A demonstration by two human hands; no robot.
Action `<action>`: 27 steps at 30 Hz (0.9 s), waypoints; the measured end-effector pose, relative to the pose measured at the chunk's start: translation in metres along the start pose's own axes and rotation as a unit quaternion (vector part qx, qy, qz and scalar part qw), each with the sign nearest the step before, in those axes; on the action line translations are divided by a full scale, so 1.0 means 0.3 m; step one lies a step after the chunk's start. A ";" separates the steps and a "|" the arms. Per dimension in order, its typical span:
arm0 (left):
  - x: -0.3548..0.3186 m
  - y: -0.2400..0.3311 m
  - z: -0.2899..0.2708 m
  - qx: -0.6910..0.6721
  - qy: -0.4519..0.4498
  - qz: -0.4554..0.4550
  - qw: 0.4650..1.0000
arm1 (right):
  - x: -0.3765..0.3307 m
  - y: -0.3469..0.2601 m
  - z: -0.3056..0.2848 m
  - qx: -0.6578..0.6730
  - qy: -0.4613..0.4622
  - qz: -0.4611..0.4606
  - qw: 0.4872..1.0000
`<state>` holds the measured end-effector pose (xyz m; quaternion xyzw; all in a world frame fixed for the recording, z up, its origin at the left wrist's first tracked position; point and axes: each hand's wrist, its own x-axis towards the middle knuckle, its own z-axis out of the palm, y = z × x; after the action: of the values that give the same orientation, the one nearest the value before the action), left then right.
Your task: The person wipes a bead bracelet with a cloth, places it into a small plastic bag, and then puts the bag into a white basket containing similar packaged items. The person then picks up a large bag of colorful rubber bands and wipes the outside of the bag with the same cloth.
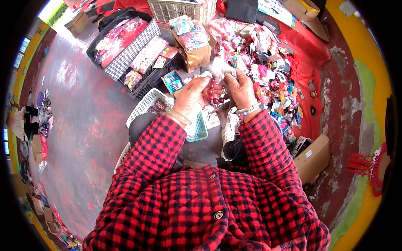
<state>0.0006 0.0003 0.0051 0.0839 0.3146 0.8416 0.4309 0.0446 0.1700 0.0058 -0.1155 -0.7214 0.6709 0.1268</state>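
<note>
We grasp a dark red bead string [212,93] between left hand [193,95] and right hand [238,88], both clenched; small teal basket [200,130] just below.

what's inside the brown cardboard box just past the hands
The brown cardboard box holds clear packets of small colourful items, heaped above its rim. What lies deeper is covered by those packets. Both hands hold a string of dark red beads in front of it.
</note>
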 end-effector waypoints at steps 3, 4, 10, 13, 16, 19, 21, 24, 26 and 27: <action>-0.021 0.006 0.054 0.101 0.024 0.045 0.994 | 0.017 0.044 0.039 -0.066 0.045 -0.058 0.995; -0.018 -0.004 0.057 0.100 0.046 0.046 0.993 | 0.008 0.000 0.043 -0.046 0.043 0.009 0.998; -0.008 -0.019 0.010 0.055 0.036 0.079 0.995 | 0.020 -0.008 0.028 0.330 0.056 0.190 0.923; -0.016 -0.001 0.020 0.099 0.032 0.081 0.991 | -0.002 -0.062 0.017 0.438 -0.012 0.163 0.884; -0.027 0.012 0.022 0.170 0.019 0.037 0.985 | -0.025 -0.114 0.033 0.402 -0.090 0.164 0.896; -0.027 0.003 0.013 0.180 -0.011 0.028 0.983 | -0.041 -0.047 0.018 0.154 -0.221 0.066 0.961; -0.022 0.005 -0.006 0.174 0.016 0.014 0.984 | -0.038 -0.024 0.036 0.066 -0.143 0.010 0.987; -0.013 -0.002 0.000 0.156 0.053 0.024 0.986 | -0.011 0.047 0.034 -0.179 0.013 -0.109 0.978; -0.007 -0.013 0.012 0.116 0.054 0.039 0.991 | 0.009 0.078 0.033 -0.161 0.047 -0.036 0.985; -0.003 -0.019 0.022 0.096 0.055 0.047 0.993 | 0.015 0.090 0.031 -0.151 0.065 0.000 0.986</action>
<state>0.0077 0.0050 0.0069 0.0938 0.4130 0.8301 0.3627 0.0372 0.1648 -0.0216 -0.1766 -0.8047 0.5454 0.1542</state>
